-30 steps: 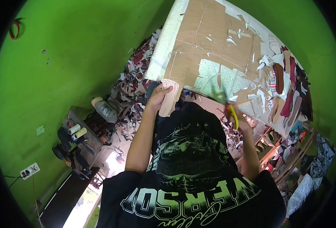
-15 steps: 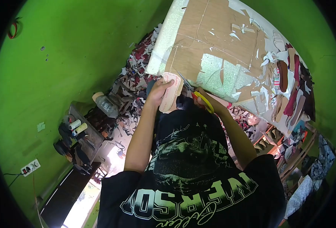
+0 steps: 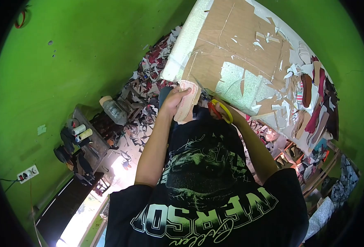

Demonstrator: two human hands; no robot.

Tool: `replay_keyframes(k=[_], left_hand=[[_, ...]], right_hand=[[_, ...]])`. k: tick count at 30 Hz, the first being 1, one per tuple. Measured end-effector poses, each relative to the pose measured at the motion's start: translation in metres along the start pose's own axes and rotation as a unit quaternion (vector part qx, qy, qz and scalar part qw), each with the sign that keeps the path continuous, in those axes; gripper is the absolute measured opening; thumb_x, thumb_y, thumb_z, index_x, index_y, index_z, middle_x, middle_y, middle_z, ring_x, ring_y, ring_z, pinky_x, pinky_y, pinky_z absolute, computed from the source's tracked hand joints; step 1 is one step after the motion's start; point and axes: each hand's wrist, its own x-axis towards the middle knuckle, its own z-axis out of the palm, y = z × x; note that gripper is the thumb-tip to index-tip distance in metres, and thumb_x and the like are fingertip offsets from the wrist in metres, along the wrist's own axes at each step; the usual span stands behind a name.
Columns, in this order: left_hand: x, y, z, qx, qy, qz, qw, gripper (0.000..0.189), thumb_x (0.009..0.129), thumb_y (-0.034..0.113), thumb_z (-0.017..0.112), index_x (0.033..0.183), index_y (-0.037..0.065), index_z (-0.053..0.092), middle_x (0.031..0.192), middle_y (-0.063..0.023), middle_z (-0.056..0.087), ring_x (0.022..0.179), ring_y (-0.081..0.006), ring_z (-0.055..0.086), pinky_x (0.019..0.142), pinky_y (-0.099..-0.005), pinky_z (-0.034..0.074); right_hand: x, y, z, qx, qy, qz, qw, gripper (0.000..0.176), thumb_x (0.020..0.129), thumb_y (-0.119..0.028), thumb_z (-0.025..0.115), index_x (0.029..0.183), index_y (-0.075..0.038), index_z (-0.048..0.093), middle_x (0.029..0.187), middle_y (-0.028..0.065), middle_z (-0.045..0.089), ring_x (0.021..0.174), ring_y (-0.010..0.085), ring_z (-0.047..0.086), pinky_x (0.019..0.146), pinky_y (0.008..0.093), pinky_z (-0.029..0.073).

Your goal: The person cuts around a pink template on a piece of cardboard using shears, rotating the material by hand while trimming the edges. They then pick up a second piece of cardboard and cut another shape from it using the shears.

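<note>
While you look down over your black printed shirt (image 3: 202,193), the green wall (image 3: 87,53) fills the left side of the view. The surface (image 3: 182,45) lies ahead of you, tilted in the frame. A large brown cardboard sheet (image 3: 231,41) covers most of the surface and carries score lines and torn white patches. Cut scraps (image 3: 149,74) are heaped on the floor along the left edge of the surface. Strips and sole-shaped pieces (image 3: 313,99) are stacked at its right end.

To your left, well apart from the surface, stands a small dark stand (image 3: 87,148). It holds thread spools (image 3: 82,132), and a plastic bottle (image 3: 114,110) is just beside it.

Your left hand (image 3: 171,103) is at the near corner of the surface. Its fingers are closed around a pale pink sole-shaped cutout (image 3: 187,101), held upright against the cardboard edge.

Your right hand (image 3: 227,117) is just beside it. Its fingers are curled through the red and yellow handles of the scissors (image 3: 210,103). The blades point at the upper edge of the cutout and touch it.
</note>
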Motion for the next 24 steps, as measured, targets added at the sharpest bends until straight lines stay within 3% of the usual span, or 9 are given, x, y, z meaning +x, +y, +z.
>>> replay_keyframes(k=[6,9,15,18,24], left_hand=[[-0.001,0.002,-0.002,0.039,0.003,-0.001,0.999,0.027,0.092,0.009,0.065,0.116,-0.001,0.06,0.098,-0.0129,0.07,0.078,-0.0205,0.071,0.066,-0.0331,0.059],[0.004,0.002,-0.009,0.044,0.0,-0.007,0.999,0.028,0.091,0.01,0.066,0.116,-0.001,0.06,0.098,-0.0133,0.07,0.078,-0.0206,0.071,0.067,-0.0331,0.059],[0.006,0.004,-0.012,0.047,-0.006,-0.019,0.999,0.03,0.089,0.009,0.067,0.117,-0.001,0.061,0.1,-0.0131,0.071,0.08,-0.0208,0.071,0.067,-0.033,0.059],[0.004,0.006,-0.013,0.032,-0.031,-0.024,0.999,0.031,0.089,0.01,0.067,0.118,-0.002,0.06,0.101,-0.013,0.07,0.081,-0.0213,0.071,0.068,-0.0331,0.059],[-0.005,0.017,-0.005,0.067,-0.024,-0.048,0.996,0.031,0.089,0.011,0.067,0.117,-0.001,0.062,0.102,-0.014,0.071,0.081,-0.0222,0.071,0.07,-0.0344,0.059]], right_hand=[[0.001,-0.003,0.003,-0.067,0.029,0.005,0.997,0.064,0.092,-0.071,0.041,0.096,-0.008,0.053,0.075,0.0,0.052,0.065,0.0082,0.048,0.058,0.0218,0.037],[0.001,-0.013,0.012,-0.074,0.067,-0.008,0.995,0.065,0.092,-0.072,0.039,0.094,-0.008,0.053,0.071,0.0,0.051,0.059,0.0076,0.047,0.053,0.0213,0.037],[0.001,-0.026,0.008,-0.164,0.038,-0.01,0.986,0.067,0.09,-0.074,0.04,0.098,-0.009,0.052,0.061,-0.0012,0.048,0.045,0.0065,0.044,0.041,0.0202,0.035],[0.004,-0.027,0.006,-0.21,0.058,0.016,0.976,0.067,0.089,-0.075,0.041,0.098,-0.01,0.052,0.062,-0.0007,0.048,0.046,0.0063,0.045,0.039,0.021,0.035],[0.02,-0.03,-0.015,-0.191,-0.002,0.026,0.981,0.058,0.09,-0.068,0.05,0.091,-0.01,0.051,0.061,-0.0009,0.047,0.047,0.008,0.045,0.042,0.0231,0.037]])
